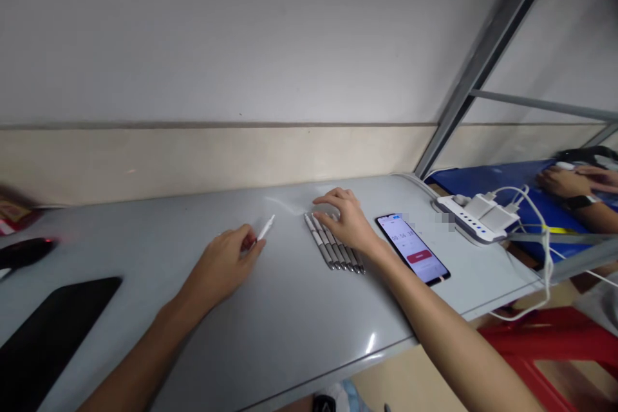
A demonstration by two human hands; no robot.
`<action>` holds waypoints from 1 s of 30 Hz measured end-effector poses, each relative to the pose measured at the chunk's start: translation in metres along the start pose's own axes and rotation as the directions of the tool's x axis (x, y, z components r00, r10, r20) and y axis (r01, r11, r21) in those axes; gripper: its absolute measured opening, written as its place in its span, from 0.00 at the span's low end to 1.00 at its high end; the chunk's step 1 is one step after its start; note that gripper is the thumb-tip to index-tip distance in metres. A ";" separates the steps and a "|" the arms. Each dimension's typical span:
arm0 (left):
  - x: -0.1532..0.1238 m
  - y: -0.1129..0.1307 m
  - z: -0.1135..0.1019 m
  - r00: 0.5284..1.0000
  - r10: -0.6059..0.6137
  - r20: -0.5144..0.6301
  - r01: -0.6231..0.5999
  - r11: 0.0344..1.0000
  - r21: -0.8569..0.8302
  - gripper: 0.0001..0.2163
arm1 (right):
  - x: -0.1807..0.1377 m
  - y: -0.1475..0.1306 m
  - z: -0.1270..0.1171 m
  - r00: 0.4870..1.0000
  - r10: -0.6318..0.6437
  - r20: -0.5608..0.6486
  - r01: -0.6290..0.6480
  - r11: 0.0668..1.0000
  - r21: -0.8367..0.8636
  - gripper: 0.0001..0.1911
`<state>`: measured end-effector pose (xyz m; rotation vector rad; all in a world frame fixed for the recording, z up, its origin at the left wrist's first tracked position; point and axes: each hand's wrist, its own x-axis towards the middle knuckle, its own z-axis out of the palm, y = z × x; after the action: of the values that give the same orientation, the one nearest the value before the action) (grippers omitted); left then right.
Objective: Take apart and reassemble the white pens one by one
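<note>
My left hand (226,264) rests on the grey table (290,322) with its fingers pinched round a white pen (264,229), whose tip points away to the upper right. My right hand (344,219) lies with curled fingers on the far end of a row of several grey-and-white pens (333,248) laid side by side. The row runs diagonally toward me, and its near tips show beyond the hand.
A lit smartphone (414,248) lies right of the pens. A white power strip (470,219) with chargers and cables sits at the table's right end. Another person's hands (574,181) rest on a blue surface at far right. A black flat object (53,328) lies at left; a red stool (555,341) stands below right.
</note>
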<state>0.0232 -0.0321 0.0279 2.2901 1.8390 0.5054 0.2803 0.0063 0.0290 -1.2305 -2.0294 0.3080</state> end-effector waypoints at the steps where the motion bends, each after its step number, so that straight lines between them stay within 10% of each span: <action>1: -0.001 0.004 0.001 1.000 0.015 0.011 -0.014 0.996 -0.088 0.13 | 0.000 -0.002 0.000 0.999 -0.047 0.015 0.046 0.998 0.044 0.15; 5: -0.004 0.016 0.009 0.991 0.135 0.013 -0.125 0.948 -0.292 0.11 | -0.004 -0.014 0.003 0.954 -0.251 0.162 0.213 0.952 0.222 0.25; 9: -0.005 0.019 0.016 0.975 0.217 0.034 -0.192 0.916 -0.352 0.12 | -0.008 -0.021 0.013 0.904 -0.310 0.295 0.251 0.942 0.220 0.13; 15: -0.001 0.010 0.017 0.963 0.262 -0.061 -0.269 0.944 -0.189 0.14 | -0.007 -0.018 0.021 0.961 -0.009 0.276 -0.077 0.951 0.299 0.20; 23: 0.003 0.010 0.014 0.909 0.372 -0.186 -0.311 0.905 0.289 0.13 | -0.001 -0.013 0.016 0.805 0.148 0.574 -0.542 0.576 0.612 0.23; 27: 0.000 0.014 0.014 0.904 0.392 -0.171 -0.321 0.885 0.337 0.15 | -0.001 -0.011 0.014 0.770 0.136 0.624 -0.592 0.518 0.617 0.22; 30: -0.002 0.012 0.015 0.920 0.359 -0.156 -0.318 0.918 0.239 0.14 | -0.004 -0.015 0.011 0.850 0.065 0.522 -0.411 0.703 0.581 0.21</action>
<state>0.0395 -0.0359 0.0176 2.8220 1.6434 0.6333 0.2634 -0.0028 0.0278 -0.9871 -1.8196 1.4786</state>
